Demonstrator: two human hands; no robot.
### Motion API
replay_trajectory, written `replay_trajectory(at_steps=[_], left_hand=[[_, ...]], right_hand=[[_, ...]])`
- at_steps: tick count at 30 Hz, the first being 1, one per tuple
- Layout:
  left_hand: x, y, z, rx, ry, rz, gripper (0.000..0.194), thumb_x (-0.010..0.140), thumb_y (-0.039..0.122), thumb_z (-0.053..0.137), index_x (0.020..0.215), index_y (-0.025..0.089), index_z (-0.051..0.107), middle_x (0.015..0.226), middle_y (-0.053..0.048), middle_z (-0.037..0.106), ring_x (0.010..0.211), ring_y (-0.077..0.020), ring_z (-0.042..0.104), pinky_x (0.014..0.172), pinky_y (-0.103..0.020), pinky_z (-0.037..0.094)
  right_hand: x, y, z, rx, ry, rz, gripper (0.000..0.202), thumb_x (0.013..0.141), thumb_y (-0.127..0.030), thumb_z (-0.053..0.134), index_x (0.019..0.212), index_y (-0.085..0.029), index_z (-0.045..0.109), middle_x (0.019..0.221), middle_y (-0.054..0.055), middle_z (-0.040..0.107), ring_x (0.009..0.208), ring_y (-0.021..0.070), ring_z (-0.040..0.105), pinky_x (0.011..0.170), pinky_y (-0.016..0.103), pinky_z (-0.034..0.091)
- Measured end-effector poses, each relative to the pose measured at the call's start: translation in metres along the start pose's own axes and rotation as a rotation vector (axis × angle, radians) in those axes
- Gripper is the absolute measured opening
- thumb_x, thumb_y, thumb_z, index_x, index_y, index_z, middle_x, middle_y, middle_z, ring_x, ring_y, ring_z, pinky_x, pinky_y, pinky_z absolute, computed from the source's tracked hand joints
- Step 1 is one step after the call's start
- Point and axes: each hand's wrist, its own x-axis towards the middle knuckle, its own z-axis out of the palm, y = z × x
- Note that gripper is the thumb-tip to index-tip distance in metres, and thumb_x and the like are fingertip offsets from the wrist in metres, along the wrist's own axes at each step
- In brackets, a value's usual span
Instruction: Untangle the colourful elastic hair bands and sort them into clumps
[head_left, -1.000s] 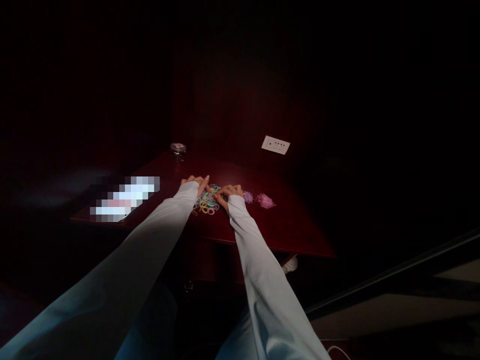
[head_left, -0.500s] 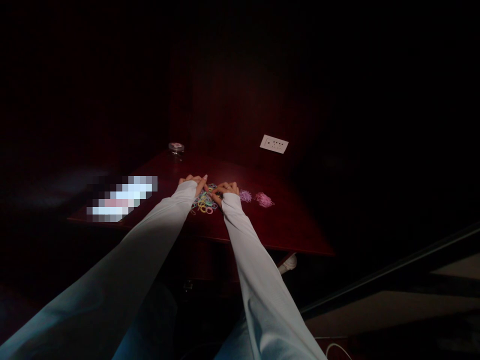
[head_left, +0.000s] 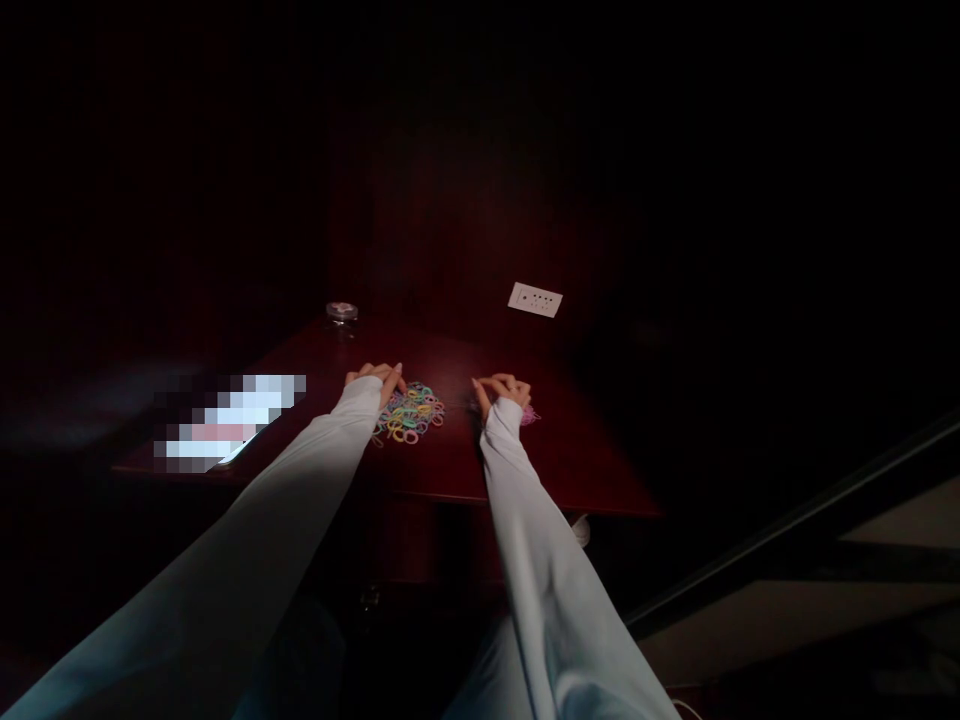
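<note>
A loose pile of small multicoloured hair ties (head_left: 411,415) lies on the dark red table (head_left: 450,470). At its left edge is my left hand (head_left: 375,380), fingers loosely bent and apart, with nothing visible in them. My right hand (head_left: 506,390) is farther right, apart from that pile, its thumb and fingertips drawn together. Whatever they may pinch is too small to make out. A bunch of pink hair ties (head_left: 530,415) shows partly behind the right wrist. The hand covers most of the small purple bunch beside it.
A clear jar with a lid (head_left: 342,318) stands at the back left. On the left side lies a bright, pixelated flat object (head_left: 240,415). A white wall socket (head_left: 535,299) is behind the table. The surroundings are very dark.
My right hand has left the multicoloured pile and moved right to the purple and pink bunches. My left hand stays by the pile. The view has shifted slightly.
</note>
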Motion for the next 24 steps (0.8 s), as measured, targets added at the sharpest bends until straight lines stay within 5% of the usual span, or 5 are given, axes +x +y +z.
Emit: replay_trajectory(at_steps=[4, 8, 18, 24], left_hand=[[0.001, 0.001, 0.0, -0.02, 0.067, -0.003, 0.052, 0.105, 0.033, 0.035, 0.068, 0.023, 0.07, 0.099, -0.004, 0.078, 0.102, -0.0264, 0.061, 0.098, -0.043, 0.035], [0.002, 0.003, -0.001, -0.029, 0.108, 0.006, 0.05, 0.104, 0.029, 0.038, 0.065, 0.023, 0.069, 0.095, -0.004, 0.077, 0.097, -0.0255, 0.061, 0.095, -0.043, 0.035], [0.002, 0.004, -0.001, -0.078, 0.189, -0.003, 0.05, 0.103, 0.027, 0.04, 0.06, 0.023, 0.066, 0.087, -0.005, 0.076, 0.096, -0.0262, 0.062, 0.096, -0.043, 0.036], [0.006, 0.002, -0.006, -0.169, 0.451, -0.082, 0.052, 0.104, 0.025, 0.031, 0.06, 0.022, 0.06, 0.084, -0.009, 0.072, 0.093, -0.0291, 0.065, 0.102, -0.052, 0.035]], right_hand=[[0.006, 0.049, -0.043, -0.164, 0.127, 0.248, 0.019, 0.092, -0.043, 0.071, 0.091, -0.029, 0.083, 0.122, 0.007, 0.068, 0.122, 0.0313, 0.042, 0.106, 0.049, 0.028], [0.003, 0.078, -0.068, -0.205, 0.12, 0.323, 0.024, 0.092, -0.044, 0.07, 0.087, -0.025, 0.084, 0.123, 0.011, 0.066, 0.124, 0.0339, 0.038, 0.105, 0.052, 0.024], [0.0, 0.087, -0.064, -0.207, 0.071, 0.314, 0.045, 0.099, -0.057, 0.053, 0.089, -0.026, 0.084, 0.128, 0.009, 0.064, 0.122, 0.0323, 0.037, 0.102, 0.049, 0.024], [-0.001, 0.063, -0.051, -0.195, 0.156, 0.186, 0.042, 0.104, -0.043, 0.043, 0.102, -0.026, 0.081, 0.126, 0.01, 0.065, 0.119, 0.0311, 0.04, 0.102, 0.049, 0.027]])
